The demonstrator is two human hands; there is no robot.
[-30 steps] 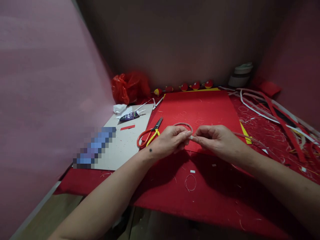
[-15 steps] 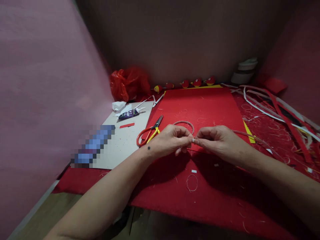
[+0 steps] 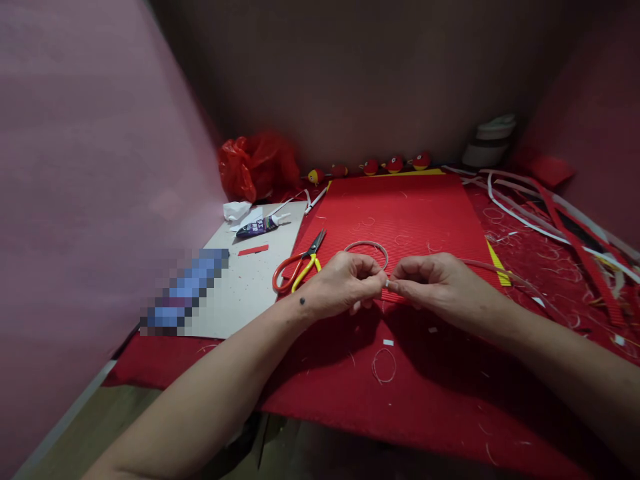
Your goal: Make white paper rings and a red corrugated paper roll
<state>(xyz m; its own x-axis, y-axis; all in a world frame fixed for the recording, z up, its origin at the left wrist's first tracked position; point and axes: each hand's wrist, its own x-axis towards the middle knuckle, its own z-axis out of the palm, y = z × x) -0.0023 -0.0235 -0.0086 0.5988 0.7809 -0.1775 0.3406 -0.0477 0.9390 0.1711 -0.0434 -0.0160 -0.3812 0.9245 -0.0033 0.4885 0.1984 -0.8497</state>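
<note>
My left hand point(image 3: 345, 283) and my right hand point(image 3: 435, 287) meet fingertip to fingertip over the front edge of the red corrugated sheet point(image 3: 400, 213). Both are closed in a pinch on a thin pale strip point(image 3: 387, 284), of which only a tiny white bit shows between the fingers. A loop of the strip point(image 3: 367, 244) arches behind my left fingers, and a long thin length runs off to the right from behind my right hand. Scissors point(image 3: 305, 263) with red and yellow handles lie just left of my left hand.
A grey board point(image 3: 240, 287) at the left bears a glue tube point(image 3: 257, 227) and a red paper piece point(image 3: 253, 251). Behind are a red plastic bag point(image 3: 257, 167) and several small red birds point(image 3: 395, 165). Tangled strips point(image 3: 555, 227) lie at the right.
My left fingers have curled slightly and shifted a little at the pinch, covering more of the white bit. My right hand has hardly moved.
</note>
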